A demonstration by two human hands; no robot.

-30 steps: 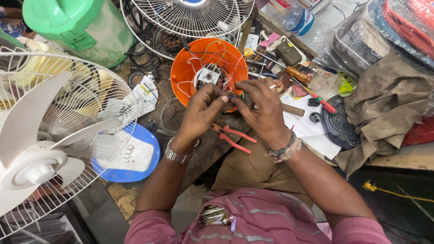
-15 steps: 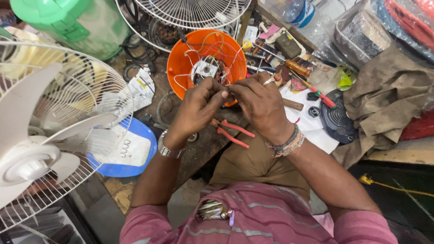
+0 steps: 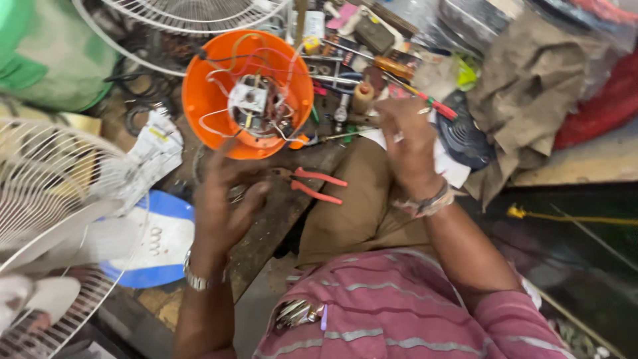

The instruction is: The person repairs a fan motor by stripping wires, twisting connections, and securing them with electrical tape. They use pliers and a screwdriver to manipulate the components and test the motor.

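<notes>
The round orange plastic fan housing (image 3: pixel 247 93) lies open on the far side of our bench, its switch block and loose red and white wires still bare, so we judge the wiring unfinished and the cover not yet back on. Our left hand (image 3: pixel 222 199) sits just near of the housing, fingers loosely curled and empty, touching its near rim at most. Our right hand (image 3: pixel 409 143) is apart to the right; blur hides whether it pinches anything. Red-handled pliers (image 3: pixel 318 185) lie between the hands. A crumpled white paper packet with a yellow patch (image 3: pixel 153 149) lies left of the housing, a blue-and-white round plate (image 3: pixel 156 239) near-left, white wire fan guards (image 3: pixel 46 193) beyond.
</notes>
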